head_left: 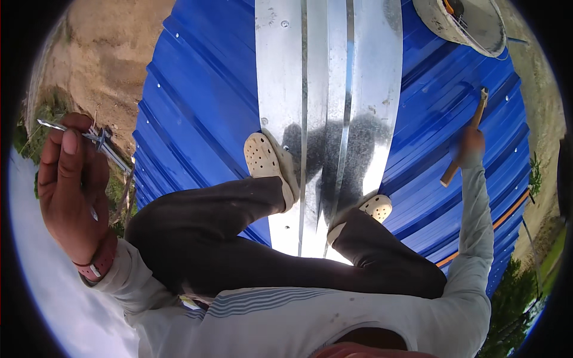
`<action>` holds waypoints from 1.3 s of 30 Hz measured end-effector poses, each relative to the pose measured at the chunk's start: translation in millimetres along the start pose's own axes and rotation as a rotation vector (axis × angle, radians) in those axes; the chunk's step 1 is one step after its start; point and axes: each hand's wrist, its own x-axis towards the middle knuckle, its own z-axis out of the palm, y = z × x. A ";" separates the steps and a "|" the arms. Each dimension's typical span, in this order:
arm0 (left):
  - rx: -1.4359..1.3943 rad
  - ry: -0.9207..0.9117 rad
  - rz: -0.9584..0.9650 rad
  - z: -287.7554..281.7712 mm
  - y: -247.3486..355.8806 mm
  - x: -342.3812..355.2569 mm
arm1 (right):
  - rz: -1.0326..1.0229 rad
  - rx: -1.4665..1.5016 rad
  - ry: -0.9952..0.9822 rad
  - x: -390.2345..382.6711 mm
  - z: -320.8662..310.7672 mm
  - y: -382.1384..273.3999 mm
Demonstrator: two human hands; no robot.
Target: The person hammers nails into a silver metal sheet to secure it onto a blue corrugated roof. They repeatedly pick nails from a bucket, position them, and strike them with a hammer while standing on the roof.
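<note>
My left hand [68, 185] is raised at the left, its fingers closed around several silver pointed roofing screws [52, 125]. A wide washer shows by the fingertips, and another metal tip pokes out lower in the palm. My right hand [470, 148] reaches out over the blue sheets at the right, gripping what looks like a wooden-handled hammer [478, 112]. The fingers of that hand are blurred, but the handle sticks out on both sides. Under my feet runs a shiny metal ridge cap [325, 77], fastened between two slopes of blue corrugated roofing [206, 89].
A round, dirty white bucket [489, 30] with items inside stands at the far right on the roof. My feet, in beige clogs [262, 158], rest on the ridge cap. Beyond the left roof edge lie bare earth [113, 53] and plants below. An orange strip [510, 209] crosses the right slope.
</note>
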 end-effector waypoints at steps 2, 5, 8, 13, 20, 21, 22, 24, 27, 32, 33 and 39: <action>-0.019 0.180 0.114 -8.3 -8.5 -7.0 | -0.064 0.174 -0.096 -91.6 10.1 -9.1; 0.015 0.239 0.106 -15.3 -6.4 -20.6 | -0.339 -0.017 -0.513 -175.9 14.1 -6.2; -0.067 0.150 0.098 -19.0 -4.7 -23.3 | -0.567 -0.407 -1.034 -215.3 35.7 -31.7; -0.076 0.091 0.197 -23.9 -10.6 -30.3 | -0.881 -0.573 -1.447 -253.8 91.9 -37.5; -0.096 0.043 0.182 -40.0 -8.2 -39.6 | -0.793 -0.869 -1.341 -253.4 140.1 -46.3; -0.099 0.026 0.179 -36.9 -11.4 -36.5 | -0.650 -0.858 -1.278 -245.2 152.4 -39.9; -0.102 0.007 0.177 -33.3 -14.6 -34.1 | -0.643 -0.864 -1.264 -238.4 147.5 -31.7; -0.081 0.047 0.204 -33.1 -15.1 -37.7 | -0.705 -0.939 -1.291 -245.6 140.9 -43.6; -0.077 0.060 0.222 -34.3 -5.0 -44.4 | -0.867 -0.735 -1.416 -262.9 113.1 -62.9; -0.020 -0.047 0.228 -22.2 -1.8 -35.7 | -0.942 -0.605 -1.363 -260.8 124.0 -43.8; -0.015 -0.085 0.212 -9.9 2.1 -34.7 | -0.804 -0.754 -1.299 -252.0 142.5 -28.2; 0.008 -0.166 0.257 0.8 6.2 -38.7 | -0.757 -0.816 -1.248 -235.3 128.2 -32.3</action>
